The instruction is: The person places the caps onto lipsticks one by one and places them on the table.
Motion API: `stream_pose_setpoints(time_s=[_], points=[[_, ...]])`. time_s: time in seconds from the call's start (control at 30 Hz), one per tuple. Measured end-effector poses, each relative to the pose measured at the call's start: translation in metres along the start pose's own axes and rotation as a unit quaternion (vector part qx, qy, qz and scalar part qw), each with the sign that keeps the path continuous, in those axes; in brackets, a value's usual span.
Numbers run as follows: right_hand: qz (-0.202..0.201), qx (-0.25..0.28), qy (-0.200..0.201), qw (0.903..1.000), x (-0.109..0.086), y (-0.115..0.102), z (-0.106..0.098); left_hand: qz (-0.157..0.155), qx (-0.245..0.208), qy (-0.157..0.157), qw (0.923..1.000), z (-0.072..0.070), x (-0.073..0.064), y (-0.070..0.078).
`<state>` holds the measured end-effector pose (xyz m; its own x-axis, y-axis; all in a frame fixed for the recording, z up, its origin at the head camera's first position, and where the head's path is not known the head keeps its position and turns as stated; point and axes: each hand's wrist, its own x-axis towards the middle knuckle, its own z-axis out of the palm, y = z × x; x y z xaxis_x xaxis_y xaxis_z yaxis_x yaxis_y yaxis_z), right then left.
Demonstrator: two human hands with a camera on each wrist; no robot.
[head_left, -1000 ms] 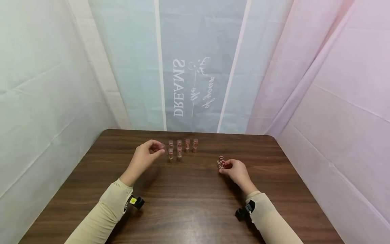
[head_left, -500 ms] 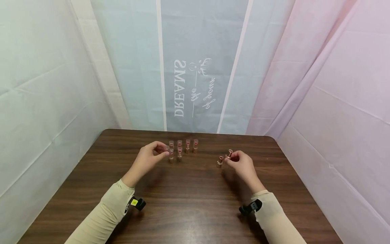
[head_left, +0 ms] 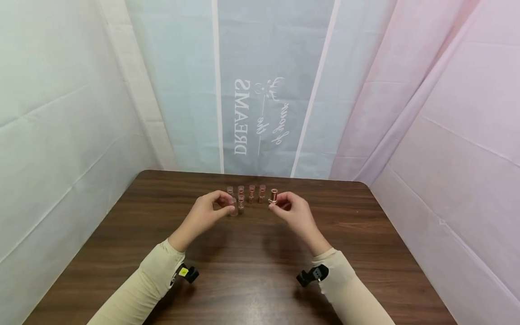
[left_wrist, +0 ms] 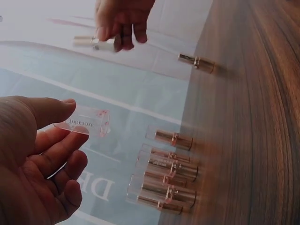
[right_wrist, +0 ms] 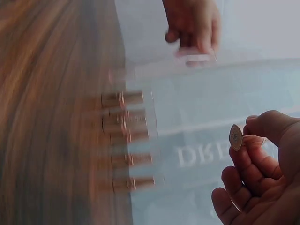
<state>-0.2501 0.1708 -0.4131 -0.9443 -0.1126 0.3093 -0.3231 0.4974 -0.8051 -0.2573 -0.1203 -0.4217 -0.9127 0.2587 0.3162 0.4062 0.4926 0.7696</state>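
Note:
My left hand (head_left: 205,215) pinches a clear lipstick cap (left_wrist: 89,120) with small print between thumb and fingers. Opposite it, my right hand (head_left: 298,217) holds an uncapped rose-gold lipstick tube (head_left: 274,195), raised above the table; its base end (right_wrist: 236,138) faces the right wrist camera. Several lipsticks with clear caps (head_left: 241,205) stand upright in a cluster, and the left hand's cap overlaps that cluster's near left side in the head view. One more uncapped lipstick (left_wrist: 197,63) stands apart in the left wrist view; in the head view the right hand hides it.
The brown wooden table (head_left: 252,271) runs back to a hanging cloth (head_left: 268,54) with mirrored lettering. White cloth walls (head_left: 61,113) close in both sides. Each wrist wears a black camera (head_left: 190,273) on its sleeve.
The right hand has lifted one of two uncapped lipsticks and carried it left, toward the cluster. The left hand, with its cap, has shifted slightly right and nearer.

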Motion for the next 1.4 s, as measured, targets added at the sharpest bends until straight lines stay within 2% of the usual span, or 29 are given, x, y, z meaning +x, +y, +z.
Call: stream_pose_setpoints(time_s=[0.23,0.4,0.6,0.83,1.0,1.2,1.4], points=[[-0.003,0.019,-0.04,0.999,-0.002,-0.005,0.032,0.006,-0.012,-0.005,0.9999,-0.003,0.0,0.006],[-0.012,0.021,-0.054,0.9983,-0.001,-0.004,0.045,0.022,-0.021,0.0,0.9995,-0.012,0.006,0.014],[-0.016,0.021,-0.073,0.997,-0.001,-0.006,0.055,0.044,-0.042,-0.019,0.998,-0.021,0.015,0.03],[-0.018,0.028,-0.092,0.9952,-0.002,-0.012,0.06,0.066,-0.052,-0.044,0.9955,-0.025,0.023,0.048],[-0.023,0.043,-0.093,0.9944,-0.001,-0.016,0.059,0.059,-0.059,-0.066,0.9944,-0.023,0.023,0.053],[-0.028,0.05,-0.096,0.9937,0.0,-0.019,0.055,0.055,-0.052,-0.077,0.9942,-0.019,0.021,0.054],[-0.036,0.059,-0.095,0.993,-0.001,-0.023,0.051,0.067,-0.051,-0.089,0.9924,-0.013,0.02,0.05]])
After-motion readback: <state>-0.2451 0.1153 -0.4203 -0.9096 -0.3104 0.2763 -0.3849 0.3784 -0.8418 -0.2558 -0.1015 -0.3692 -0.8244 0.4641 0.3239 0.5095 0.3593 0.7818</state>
